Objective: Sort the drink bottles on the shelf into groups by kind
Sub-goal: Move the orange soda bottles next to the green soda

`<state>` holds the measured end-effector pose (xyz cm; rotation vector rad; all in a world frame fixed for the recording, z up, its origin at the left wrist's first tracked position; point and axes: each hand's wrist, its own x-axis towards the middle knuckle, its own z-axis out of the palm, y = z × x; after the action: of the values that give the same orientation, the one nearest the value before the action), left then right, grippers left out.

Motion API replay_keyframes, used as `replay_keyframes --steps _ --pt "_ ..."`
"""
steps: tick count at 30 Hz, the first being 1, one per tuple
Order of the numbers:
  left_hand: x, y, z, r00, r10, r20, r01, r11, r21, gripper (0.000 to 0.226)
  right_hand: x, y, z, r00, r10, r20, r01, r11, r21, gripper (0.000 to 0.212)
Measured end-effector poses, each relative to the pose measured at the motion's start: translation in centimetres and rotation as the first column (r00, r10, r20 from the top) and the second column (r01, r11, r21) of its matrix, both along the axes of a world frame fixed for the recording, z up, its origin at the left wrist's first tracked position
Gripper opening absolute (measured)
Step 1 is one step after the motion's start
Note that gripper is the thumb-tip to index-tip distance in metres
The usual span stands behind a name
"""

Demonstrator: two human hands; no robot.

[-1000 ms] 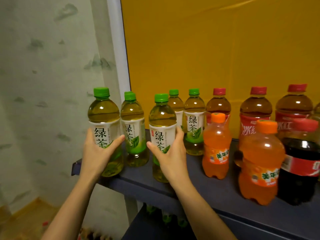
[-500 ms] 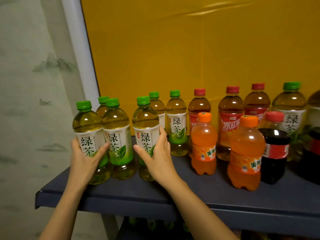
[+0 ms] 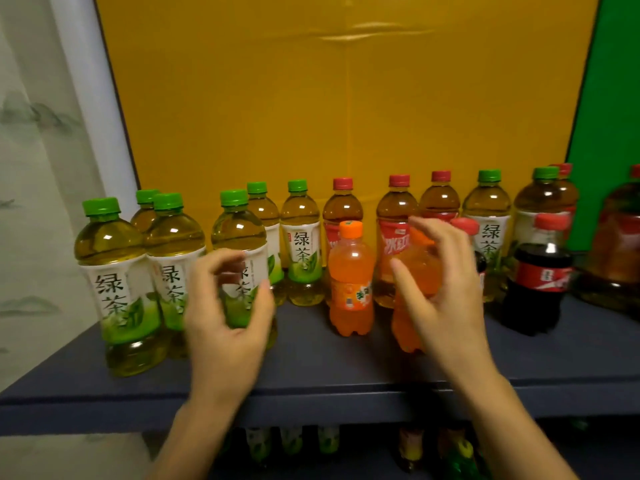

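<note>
Several green-capped green tea bottles (image 3: 114, 271) stand grouped at the left of the dark shelf (image 3: 311, 362). To their right stand red-capped iced tea bottles (image 3: 396, 216), two orange soda bottles (image 3: 349, 271), a cola bottle (image 3: 540, 271), and two more green tea bottles (image 3: 488, 209) among the red caps. My left hand (image 3: 225, 313) hovers with loosely curled fingers in front of the rightmost front green tea bottle (image 3: 239, 233), holding nothing. My right hand (image 3: 443, 285), fingers spread, is in front of the second orange soda (image 3: 405, 327) and partly hides it.
A yellow panel (image 3: 346, 98) backs the shelf, with a green panel (image 3: 609, 116) at the right and a pale curtain (image 3: 34, 168) at the left. More bottles (image 3: 291, 441) stand on a lower shelf. A large dark bottle (image 3: 620, 244) sits at the far right edge.
Both hands have let go of the green tea bottles. The left hand moved right to the third front bottle; the right hand moved right to the orange sodas. The view shifted right.
</note>
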<state>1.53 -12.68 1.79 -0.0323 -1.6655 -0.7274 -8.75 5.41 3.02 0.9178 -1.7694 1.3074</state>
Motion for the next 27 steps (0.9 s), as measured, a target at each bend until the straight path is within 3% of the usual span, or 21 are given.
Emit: replay_keyframes --steps 3,7,11,15,19,21,24,27 --pt "-3.8 2.3 0.1 0.977 -0.123 0.174 0.115 0.992 0.058 0.053 -2.1 1.3 0.0 0.994 -0.105 0.025 0.104 0.994 0.029 0.06" --pt "-8.6 3.5 -0.2 0.908 -0.181 0.378 0.138 0.981 0.139 0.08 -2.9 1.5 -0.7 0.986 -0.063 0.152 0.022 0.966 0.256 0.087" --pt "-11.0 4.1 -0.5 0.862 -0.195 0.468 0.097 0.969 0.226 0.088 -2.8 1.4 -1.3 0.988 -0.045 0.147 0.008 0.969 0.248 0.094" --pt "-11.6 4.2 -1.2 0.854 -0.275 0.442 0.12 0.93 0.347 0.081 -2.3 0.5 -2.7 0.982 0.03 0.189 -0.057 0.989 0.138 0.102" --pt "-11.4 4.3 -2.1 0.807 -0.425 0.41 0.193 0.846 0.496 0.088 -2.3 -0.3 -4.5 0.92 0.082 0.384 -0.098 0.995 0.023 0.099" --pt "-11.2 4.5 -2.2 0.792 -0.477 0.38 0.235 0.813 0.532 0.083 -2.5 -0.3 -4.9 0.863 0.112 0.493 -0.143 0.989 0.024 0.087" --pt "-10.9 4.9 -2.1 0.794 -0.488 0.363 0.263 0.814 0.518 0.058 -2.5 0.6 -4.7 0.818 0.155 0.554 -0.196 0.98 0.016 0.066" --pt "-10.3 5.7 -2.0 0.815 -0.495 0.302 0.298 0.804 0.515 0.049 -1.9 2.1 -4.4 0.785 0.231 0.575 -0.251 0.967 -0.045 0.062"
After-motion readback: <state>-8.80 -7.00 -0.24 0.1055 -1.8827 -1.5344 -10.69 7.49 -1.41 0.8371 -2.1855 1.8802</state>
